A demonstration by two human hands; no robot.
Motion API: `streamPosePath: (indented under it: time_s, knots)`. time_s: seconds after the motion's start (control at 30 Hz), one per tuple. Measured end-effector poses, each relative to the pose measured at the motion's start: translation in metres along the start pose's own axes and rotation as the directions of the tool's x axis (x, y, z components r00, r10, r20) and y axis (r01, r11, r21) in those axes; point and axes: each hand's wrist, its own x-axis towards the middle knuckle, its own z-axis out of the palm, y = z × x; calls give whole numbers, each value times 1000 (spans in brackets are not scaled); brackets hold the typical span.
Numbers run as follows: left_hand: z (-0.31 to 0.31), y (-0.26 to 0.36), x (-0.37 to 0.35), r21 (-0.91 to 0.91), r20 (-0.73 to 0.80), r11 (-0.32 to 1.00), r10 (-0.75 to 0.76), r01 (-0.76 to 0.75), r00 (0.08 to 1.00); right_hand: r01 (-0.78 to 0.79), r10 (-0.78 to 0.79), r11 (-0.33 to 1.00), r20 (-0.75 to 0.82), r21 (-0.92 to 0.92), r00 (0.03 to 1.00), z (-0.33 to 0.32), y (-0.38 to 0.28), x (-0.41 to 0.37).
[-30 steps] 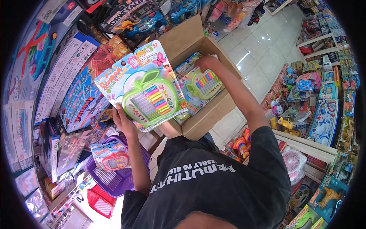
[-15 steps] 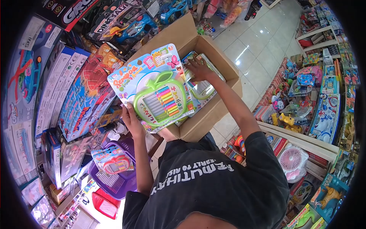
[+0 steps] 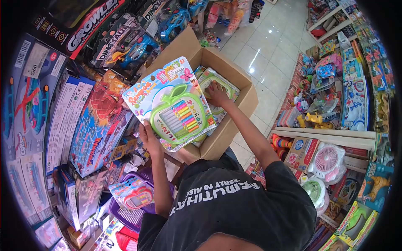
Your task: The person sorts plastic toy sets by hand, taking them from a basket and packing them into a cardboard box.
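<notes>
My left hand [image 3: 149, 139] grips the lower left edge of a carded toy abacus [image 3: 184, 115], a green apple-shaped frame with rows of coloured beads on a printed backing card. The card is tilted and overlaps the left part of an open cardboard box [image 3: 240, 111]. My right hand [image 3: 218, 95] reaches inside the box, fingers stretched out over another green-framed carded toy [image 3: 228, 88] lying there. Its fingertips seem to touch that toy's surface. More packs lie beneath, mostly hidden.
A purple basket [image 3: 125, 217] at lower left bears similar packs [image 3: 132, 193] with a red apple frame. Boxed toys [image 3: 98, 129] crowd the left side. Shelves on the right hold toys and bagged fans [image 3: 326, 159]. A tiled floor [image 3: 268, 67] runs beyond the box.
The view has shifted slightly. My right hand has moved a little toward me and left inside the box, uncovering more of the pack's top. My left hand keeps hold of the carded abacus.
</notes>
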Motion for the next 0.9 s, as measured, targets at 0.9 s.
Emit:
streamPosePath:
  time_s: [0.9]
  knots:
    - [48, 10, 23, -446, 425, 864, -24, 232, 905, 291, 172, -559, -235, 777, 957, -80, 19, -104]
